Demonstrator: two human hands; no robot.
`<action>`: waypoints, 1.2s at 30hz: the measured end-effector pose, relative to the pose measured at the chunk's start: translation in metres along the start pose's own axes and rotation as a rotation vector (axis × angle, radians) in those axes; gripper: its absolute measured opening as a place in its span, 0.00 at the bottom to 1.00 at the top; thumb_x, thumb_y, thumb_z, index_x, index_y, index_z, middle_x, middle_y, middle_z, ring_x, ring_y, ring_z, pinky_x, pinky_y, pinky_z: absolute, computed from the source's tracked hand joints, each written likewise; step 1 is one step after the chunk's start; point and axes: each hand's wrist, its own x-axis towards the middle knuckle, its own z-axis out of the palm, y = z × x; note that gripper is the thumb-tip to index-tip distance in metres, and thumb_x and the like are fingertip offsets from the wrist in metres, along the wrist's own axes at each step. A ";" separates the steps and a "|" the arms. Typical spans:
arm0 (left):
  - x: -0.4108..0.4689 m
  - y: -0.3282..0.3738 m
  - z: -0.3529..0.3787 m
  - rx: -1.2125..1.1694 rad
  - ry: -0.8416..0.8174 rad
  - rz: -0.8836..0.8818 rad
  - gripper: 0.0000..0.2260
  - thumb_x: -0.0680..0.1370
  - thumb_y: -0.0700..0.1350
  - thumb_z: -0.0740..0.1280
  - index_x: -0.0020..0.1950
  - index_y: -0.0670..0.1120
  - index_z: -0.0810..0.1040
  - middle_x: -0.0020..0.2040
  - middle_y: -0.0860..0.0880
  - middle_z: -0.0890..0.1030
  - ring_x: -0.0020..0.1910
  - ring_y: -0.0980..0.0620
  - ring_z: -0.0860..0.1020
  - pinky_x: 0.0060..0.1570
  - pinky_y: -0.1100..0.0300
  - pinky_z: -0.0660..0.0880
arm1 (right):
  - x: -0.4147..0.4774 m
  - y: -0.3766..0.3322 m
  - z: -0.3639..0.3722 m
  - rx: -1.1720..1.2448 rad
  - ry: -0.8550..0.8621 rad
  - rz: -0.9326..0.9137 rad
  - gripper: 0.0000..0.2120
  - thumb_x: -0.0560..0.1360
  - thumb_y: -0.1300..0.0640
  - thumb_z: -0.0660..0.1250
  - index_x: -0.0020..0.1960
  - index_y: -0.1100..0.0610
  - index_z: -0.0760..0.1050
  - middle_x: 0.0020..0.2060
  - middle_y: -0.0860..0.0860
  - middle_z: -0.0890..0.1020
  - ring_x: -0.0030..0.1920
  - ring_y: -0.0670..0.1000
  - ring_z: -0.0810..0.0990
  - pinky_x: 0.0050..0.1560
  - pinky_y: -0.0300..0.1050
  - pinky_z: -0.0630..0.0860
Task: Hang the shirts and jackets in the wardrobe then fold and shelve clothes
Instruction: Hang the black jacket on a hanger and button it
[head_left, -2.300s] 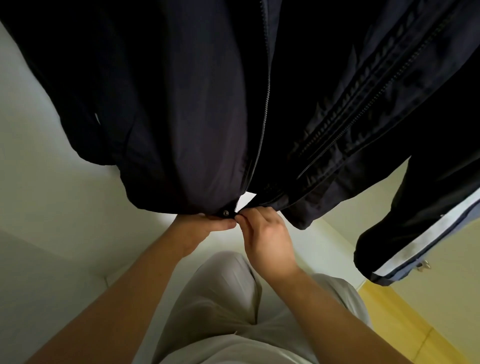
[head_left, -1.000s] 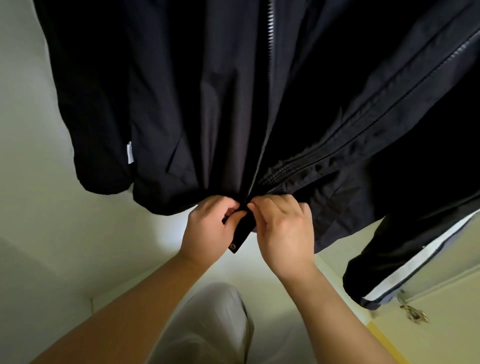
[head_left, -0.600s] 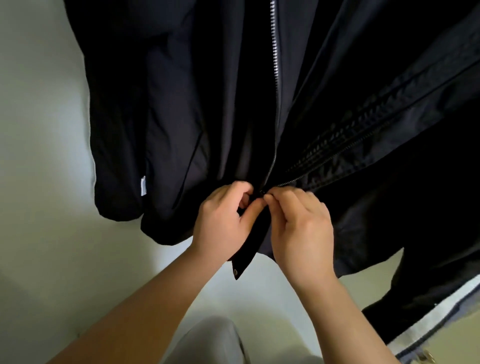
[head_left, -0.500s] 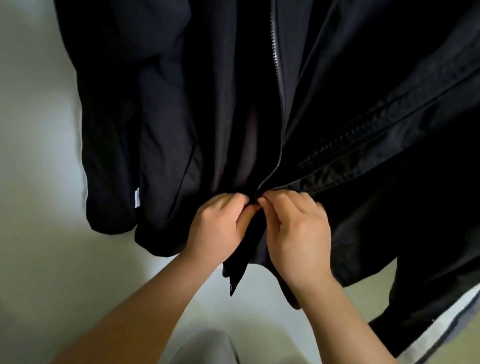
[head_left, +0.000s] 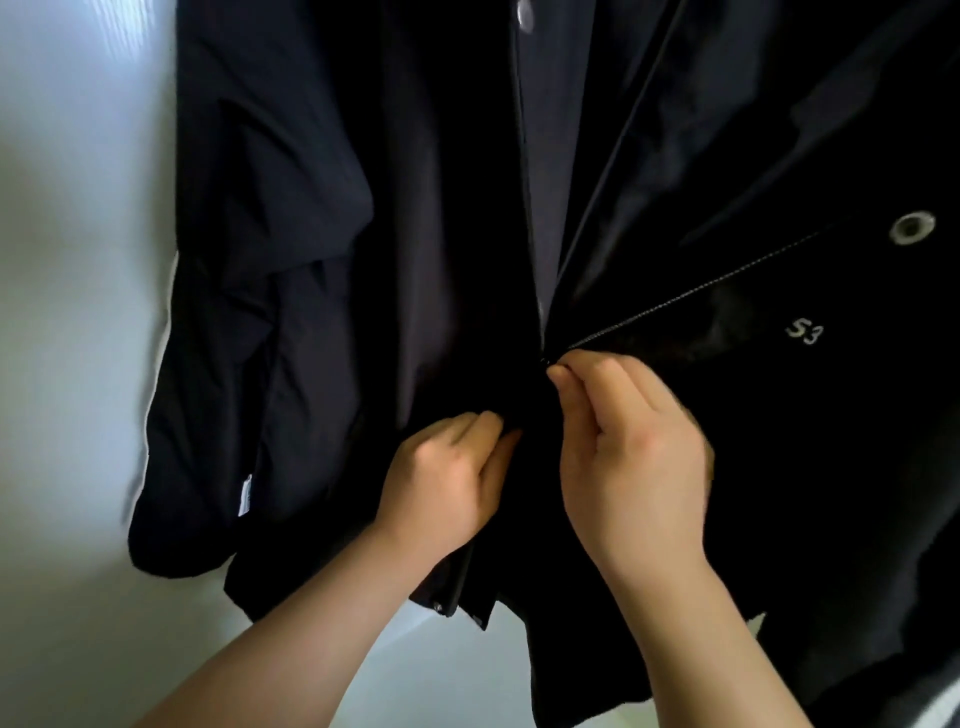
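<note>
Black jacket (head_left: 322, 260) already hung; right hand (head_left: 628, 457) pinches what looks like the zipper pull, left hand (head_left: 441, 483) grips the hem; zip barely started, folding left.

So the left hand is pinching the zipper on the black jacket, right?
No, it is the right hand that pinches the zipper on the black jacket, as the head view shows. The left hand grips the fabric lower down.

a dark navy jacket (head_left: 322, 260) hangs upright, front toward the camera, its two front panels parted above the slider of its zip (head_left: 675, 299). left of the zip the fabric is creased and carries a small white tag (head_left: 245, 493); right of the zip sit a metal eyelet (head_left: 911, 227) and a pale "53" print (head_left: 804, 331).
</note>
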 end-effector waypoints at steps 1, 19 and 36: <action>0.000 -0.001 0.000 -0.006 0.003 0.015 0.12 0.79 0.43 0.66 0.36 0.43 0.72 0.30 0.47 0.72 0.29 0.46 0.72 0.29 0.55 0.70 | 0.010 0.002 -0.006 0.008 0.050 -0.004 0.09 0.82 0.55 0.64 0.50 0.58 0.81 0.44 0.50 0.82 0.42 0.52 0.80 0.40 0.50 0.77; 0.130 0.051 -0.006 -0.013 0.054 0.040 0.14 0.77 0.55 0.63 0.36 0.48 0.69 0.27 0.51 0.73 0.23 0.44 0.74 0.19 0.55 0.70 | 0.100 0.004 -0.053 -0.196 0.242 0.001 0.08 0.81 0.54 0.63 0.49 0.54 0.80 0.41 0.46 0.80 0.36 0.49 0.78 0.30 0.49 0.76; 0.233 0.098 -0.023 0.076 0.246 0.220 0.16 0.80 0.52 0.60 0.36 0.46 0.69 0.26 0.46 0.74 0.21 0.39 0.72 0.22 0.58 0.67 | 0.156 0.014 -0.072 -0.241 0.363 -0.048 0.08 0.81 0.53 0.63 0.50 0.54 0.80 0.46 0.46 0.82 0.35 0.54 0.80 0.28 0.48 0.75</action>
